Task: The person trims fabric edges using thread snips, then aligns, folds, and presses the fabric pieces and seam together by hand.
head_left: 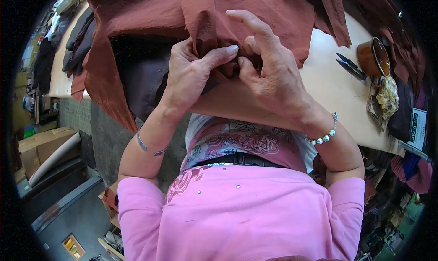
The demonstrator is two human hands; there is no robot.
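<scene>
A rust-brown piece of fabric [269,15] spreads over the table's edge in front of me, one strip hanging down at the left. My left hand [196,72] is closed on a fold of it, thumb on top and fingers behind the cloth. Right beside it, my right hand [271,72] pinches the same fabric between thumb and bent fingers, while one finger points up and away. The thumbs almost meet; anything small between the fingertips is hidden. Under the fabric at the left lies dark, leather-like material [143,78].
At the right of the pale table [328,97] lie black thread snips [350,66] against a brown glazed cup [373,58]. A crumpled yellowish bundle [387,97] sits nearer. Dark cloth pieces [81,44] are stacked at the left. A cardboard box [45,147] stands lower left.
</scene>
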